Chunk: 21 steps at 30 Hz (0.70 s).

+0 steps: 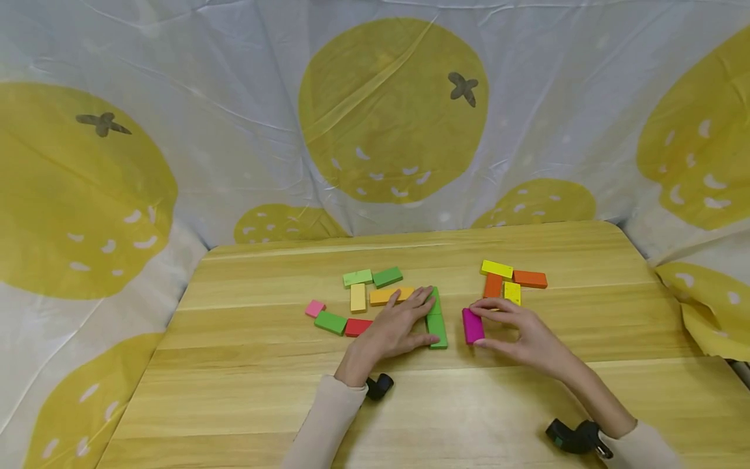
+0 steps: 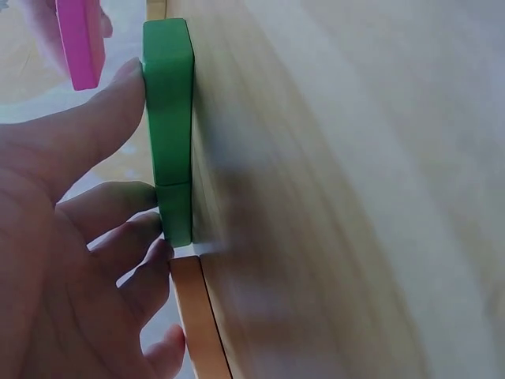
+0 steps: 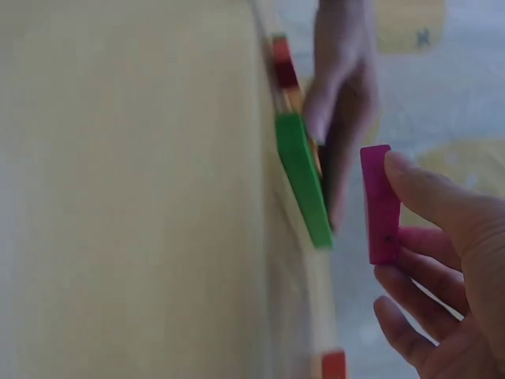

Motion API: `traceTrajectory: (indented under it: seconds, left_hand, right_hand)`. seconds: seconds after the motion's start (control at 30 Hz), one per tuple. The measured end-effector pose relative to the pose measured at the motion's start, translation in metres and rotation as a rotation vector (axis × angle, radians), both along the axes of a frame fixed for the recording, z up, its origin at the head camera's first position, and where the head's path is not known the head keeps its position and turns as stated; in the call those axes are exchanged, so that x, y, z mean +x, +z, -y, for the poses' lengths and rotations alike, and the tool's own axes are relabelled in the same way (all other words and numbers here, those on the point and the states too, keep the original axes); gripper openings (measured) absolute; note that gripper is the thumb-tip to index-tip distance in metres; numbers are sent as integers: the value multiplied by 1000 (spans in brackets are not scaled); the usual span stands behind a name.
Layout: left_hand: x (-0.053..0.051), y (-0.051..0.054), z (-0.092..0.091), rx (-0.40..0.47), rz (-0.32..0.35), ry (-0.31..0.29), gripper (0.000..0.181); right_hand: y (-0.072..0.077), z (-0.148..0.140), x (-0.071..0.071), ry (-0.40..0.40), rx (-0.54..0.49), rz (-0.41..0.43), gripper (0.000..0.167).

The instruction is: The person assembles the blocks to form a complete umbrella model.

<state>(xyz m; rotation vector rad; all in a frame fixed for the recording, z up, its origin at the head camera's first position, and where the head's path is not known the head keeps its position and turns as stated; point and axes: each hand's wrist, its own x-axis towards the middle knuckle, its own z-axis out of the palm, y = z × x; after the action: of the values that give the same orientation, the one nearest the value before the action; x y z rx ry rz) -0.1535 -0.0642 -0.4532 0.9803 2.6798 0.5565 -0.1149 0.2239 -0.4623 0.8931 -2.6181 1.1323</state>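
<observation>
Two green blocks lie end to end, a nearer one [image 1: 437, 333] and a farther one [image 1: 435, 301]. My left hand [image 1: 398, 324] rests on them, thumb on the nearer block and fingertips by the farther one, fingers fairly straight. Just right of them, my right hand [image 1: 530, 335] pinches a magenta block [image 1: 473, 327] between thumb and fingers, held above the table in the right wrist view. Beneath my left fingers an orange block [image 1: 383, 297] is partly covered. A red block [image 1: 356, 327] is partly hidden by the same hand.
Left of the green pair lie a pale yellow block [image 1: 358, 298], a light green block [image 1: 357, 278], a green block [image 1: 387, 277], another green block [image 1: 331, 323] and a pink piece [image 1: 315, 308]. Beyond my right hand are yellow [image 1: 497, 268] and orange blocks [image 1: 530, 279]. A patterned cloth [image 1: 263, 130] hangs behind.
</observation>
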Motion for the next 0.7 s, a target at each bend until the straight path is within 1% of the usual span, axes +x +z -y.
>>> traceTrajectory:
  seconds: [0.13, 0.33, 0.53, 0.7]
  left_hand:
    - [0, 0, 0, -6, 3, 3, 79]
    - [-1, -1, 0, -17, -10, 8, 78]
    - [0, -1, 0, -19, -20, 6, 77]
    - [-1, -1, 0, -4, -14, 3, 77]
  right_hand:
    - [-4, 23, 11, 89, -12, 40, 49]
    - [-9, 41, 23, 164, -4, 36, 50]
    - [-12, 50, 29, 168, 19, 46, 53]
    - [-17, 55, 32, 149, 44, -6, 53]
